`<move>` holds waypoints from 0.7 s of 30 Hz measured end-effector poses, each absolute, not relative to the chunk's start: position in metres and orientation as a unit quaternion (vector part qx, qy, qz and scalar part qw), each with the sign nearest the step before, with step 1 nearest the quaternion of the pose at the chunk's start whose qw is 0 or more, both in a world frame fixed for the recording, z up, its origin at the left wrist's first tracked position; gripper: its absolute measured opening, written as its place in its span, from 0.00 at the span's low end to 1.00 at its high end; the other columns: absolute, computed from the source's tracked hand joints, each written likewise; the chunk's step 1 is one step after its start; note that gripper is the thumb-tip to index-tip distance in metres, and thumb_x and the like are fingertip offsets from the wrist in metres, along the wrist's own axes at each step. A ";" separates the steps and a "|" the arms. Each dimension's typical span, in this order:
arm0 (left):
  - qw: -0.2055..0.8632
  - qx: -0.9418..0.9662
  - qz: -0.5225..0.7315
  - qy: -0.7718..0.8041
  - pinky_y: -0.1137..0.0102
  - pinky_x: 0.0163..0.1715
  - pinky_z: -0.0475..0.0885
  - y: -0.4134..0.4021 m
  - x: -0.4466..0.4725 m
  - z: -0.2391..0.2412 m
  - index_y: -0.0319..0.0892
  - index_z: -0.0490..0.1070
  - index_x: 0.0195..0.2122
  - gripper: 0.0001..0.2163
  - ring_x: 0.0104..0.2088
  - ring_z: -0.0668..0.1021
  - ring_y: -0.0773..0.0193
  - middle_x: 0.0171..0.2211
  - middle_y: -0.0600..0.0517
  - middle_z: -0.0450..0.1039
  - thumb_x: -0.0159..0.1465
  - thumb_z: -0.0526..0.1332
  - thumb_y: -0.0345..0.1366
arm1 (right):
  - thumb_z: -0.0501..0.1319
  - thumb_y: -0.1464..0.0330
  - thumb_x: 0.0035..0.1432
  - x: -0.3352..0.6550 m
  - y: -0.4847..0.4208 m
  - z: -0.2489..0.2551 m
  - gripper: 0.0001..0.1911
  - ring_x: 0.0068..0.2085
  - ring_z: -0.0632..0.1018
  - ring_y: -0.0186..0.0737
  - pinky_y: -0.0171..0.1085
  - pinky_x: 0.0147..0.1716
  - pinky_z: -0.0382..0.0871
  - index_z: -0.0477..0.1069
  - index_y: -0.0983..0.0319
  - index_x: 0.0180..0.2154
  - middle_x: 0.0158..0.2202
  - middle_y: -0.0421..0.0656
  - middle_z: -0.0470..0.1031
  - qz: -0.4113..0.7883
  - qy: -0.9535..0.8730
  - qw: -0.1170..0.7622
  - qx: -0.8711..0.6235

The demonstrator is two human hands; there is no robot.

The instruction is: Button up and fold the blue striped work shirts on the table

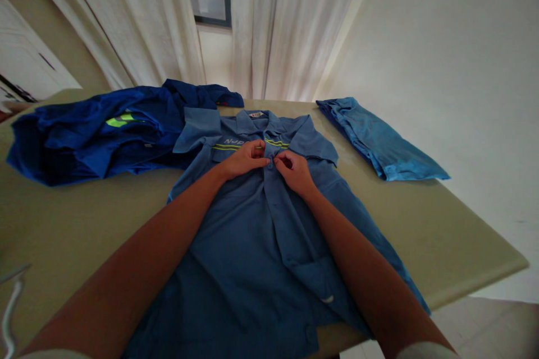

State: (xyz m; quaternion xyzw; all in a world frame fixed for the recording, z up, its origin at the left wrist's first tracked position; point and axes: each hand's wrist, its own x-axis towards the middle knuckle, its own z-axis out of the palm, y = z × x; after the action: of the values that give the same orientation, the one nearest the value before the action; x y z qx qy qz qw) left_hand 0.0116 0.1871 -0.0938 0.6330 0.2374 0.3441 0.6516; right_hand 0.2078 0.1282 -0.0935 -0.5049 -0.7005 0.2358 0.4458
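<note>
The left hand (246, 160) and right hand (295, 170) are nearly closed, both pinching the front edge of the blue shirt (240, 241) by a button. The shirt lies flat under them, mid-frame to bottom, on the table (455, 247). Pale letters (234, 141) left of centre start with N; the left hand hides some. The collar tag (256, 115) is too small to read.

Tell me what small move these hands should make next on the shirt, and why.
Perhaps the left hand should steady the shirt while the right hand works at the button: both hands' fingertips are close together at the front edge, right by that button, and lower down the front looks unfastened.
</note>
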 end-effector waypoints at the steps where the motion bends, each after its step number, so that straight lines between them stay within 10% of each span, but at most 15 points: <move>1: 0.659 0.625 0.345 0.237 0.68 0.42 0.73 0.187 0.012 -0.094 0.40 0.68 0.41 0.20 0.35 0.79 0.66 0.36 0.52 0.77 0.54 0.75 0.38 | 0.61 0.61 0.62 0.207 0.127 -0.093 0.10 0.27 0.73 0.36 0.35 0.29 0.66 0.73 0.60 0.33 0.27 0.39 0.75 0.239 -0.699 0.449 -0.502; 21: 0.563 0.660 0.384 0.316 0.71 0.30 0.68 0.189 0.014 -0.095 0.42 0.68 0.39 0.12 0.26 0.74 0.67 0.26 0.56 0.72 0.58 0.67 0.41 | 0.61 0.62 0.64 0.202 0.119 -0.092 0.07 0.33 0.75 0.40 0.39 0.37 0.70 0.74 0.58 0.39 0.34 0.43 0.77 0.105 -0.744 0.406 -0.521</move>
State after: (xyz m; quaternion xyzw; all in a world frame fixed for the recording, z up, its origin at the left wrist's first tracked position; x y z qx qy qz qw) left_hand 0.0137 0.1894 -0.0953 0.6600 0.3157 0.3840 0.5632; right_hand 0.2023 0.1193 -0.0924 -0.5210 -0.7435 0.1051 0.4058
